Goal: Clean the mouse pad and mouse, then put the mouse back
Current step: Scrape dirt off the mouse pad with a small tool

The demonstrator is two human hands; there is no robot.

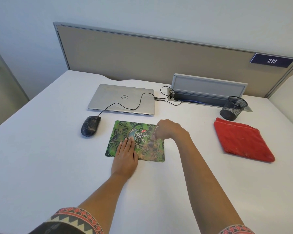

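A green patterned mouse pad [122,130] lies on the white desk, with brownish dirt on its near right part. My left hand [125,156] rests flat on the pad's near left area, fingers stretched out and holding nothing. Over the pad's right half, my right hand [169,130] is closed around a small, motion-blurred tool that looks like a brush [152,142], its tip down on the pad. The dark, speckled, corded mouse [90,125] sits on the desk to the left of the pad, apart from both hands.
A shut silver laptop [123,98] lies behind the pad, with the mouse cable running across its lid. A folded red cloth [242,141] lies at the right, a black mesh pen cup [233,108] behind it. A cable box [208,86] and a partition stand at the desk's back.
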